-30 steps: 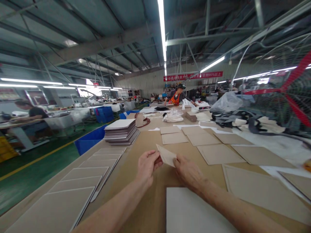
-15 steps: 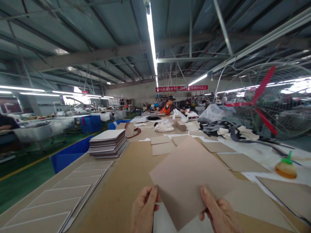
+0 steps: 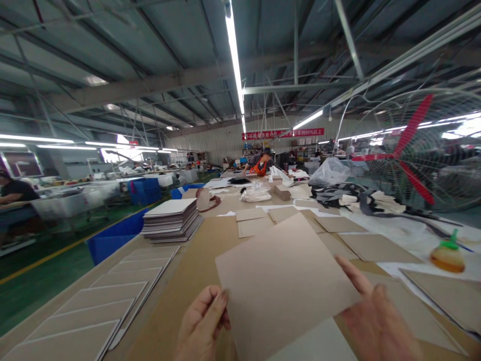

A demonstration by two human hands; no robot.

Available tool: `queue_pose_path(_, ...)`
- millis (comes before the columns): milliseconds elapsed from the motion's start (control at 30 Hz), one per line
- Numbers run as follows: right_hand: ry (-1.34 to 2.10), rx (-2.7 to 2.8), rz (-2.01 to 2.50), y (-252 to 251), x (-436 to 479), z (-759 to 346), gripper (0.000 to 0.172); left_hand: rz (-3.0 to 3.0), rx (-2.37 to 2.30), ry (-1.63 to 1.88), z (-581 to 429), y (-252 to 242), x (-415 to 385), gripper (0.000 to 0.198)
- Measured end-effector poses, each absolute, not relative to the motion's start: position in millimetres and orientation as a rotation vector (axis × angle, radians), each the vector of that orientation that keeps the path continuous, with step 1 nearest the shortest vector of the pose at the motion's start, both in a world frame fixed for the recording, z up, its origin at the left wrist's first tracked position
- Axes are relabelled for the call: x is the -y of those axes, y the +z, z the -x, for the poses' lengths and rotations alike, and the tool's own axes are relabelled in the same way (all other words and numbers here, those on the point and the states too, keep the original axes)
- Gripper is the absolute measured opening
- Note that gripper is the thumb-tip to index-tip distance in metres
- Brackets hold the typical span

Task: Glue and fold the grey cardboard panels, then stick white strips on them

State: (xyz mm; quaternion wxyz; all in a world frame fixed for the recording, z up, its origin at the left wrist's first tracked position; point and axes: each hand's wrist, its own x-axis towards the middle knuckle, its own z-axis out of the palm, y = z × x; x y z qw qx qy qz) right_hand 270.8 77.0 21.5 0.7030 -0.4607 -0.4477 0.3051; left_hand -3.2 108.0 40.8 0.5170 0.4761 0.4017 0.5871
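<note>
A greyish-brown cardboard sheet [image 3: 281, 281] is held up at a tilt above the table in front of me. My left hand [image 3: 206, 318] pinches its left edge between thumb and fingers. At the sheet's right corner, my right hand [image 3: 376, 311] has its fingers stretched out, somewhat blurred, beside the edge rather than closed round it. Below the cardboard shows a pale sheet [image 3: 319, 346], mostly hidden. On the left lies an overlapping row of cardboard pieces with light edges [image 3: 93, 301], and beyond them rises a stack of boards [image 3: 171, 220].
More cardboard pieces [image 3: 379, 247] lie to the right. A glue-like bottle with a green nozzle [image 3: 447, 255] stands there, near a large fan with red blades [image 3: 398, 155]. Blue bins [image 3: 112, 235] flank the table's left side. A co-worker in an orange apron [image 3: 260, 165] leans over the far end.
The cardboard sheet has turned and shifted slightly left, with my left hand still pinching it. My right hand has moved right, its fingers going from a pinch to stretched out.
</note>
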Motion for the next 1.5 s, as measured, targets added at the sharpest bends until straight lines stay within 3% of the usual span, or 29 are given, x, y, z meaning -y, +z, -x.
queue_pose_path(167, 0.725, 1.046, 1.077, 43, -76, -290, 0.059, -1.163, -1.03, 1.274, 13, 45, -101, 0.043)
queue_pose_path(467, 0.452, 1.226, 1.522, 47, -79, -283, 0.044, -1.179, -1.074, 1.138, 16, 31, -98, 0.042)
queue_pose_path(767, 0.579, 1.072, 1.627, 14, -70, -287, 0.05, -0.994, -1.155, 1.093, 3, 7, -93, 0.032)
queue_pose_path(933, 0.762, 0.913, 1.82, -22, -45, -302, 0.063, -1.048, -1.187, 1.005, 3, -10, -85, 0.047)
queue_pose_path(1067, 0.921, 0.972, 1.874, -43, -30, -317, 0.06, -1.235, -1.371, 0.912, 6, -20, -74, 0.05)
queue_pose_path(1233, 0.872, 1.061, 1.909, -46, -35, -326, 0.054, -1.319, -1.519, 1.007, -1, -17, -66, 0.045)
queue_pose_path(1500, 0.778, 1.107, 1.972, -55, -49, -320, 0.063, -1.34, -1.526, 0.974, -3, -20, -75, 0.033)
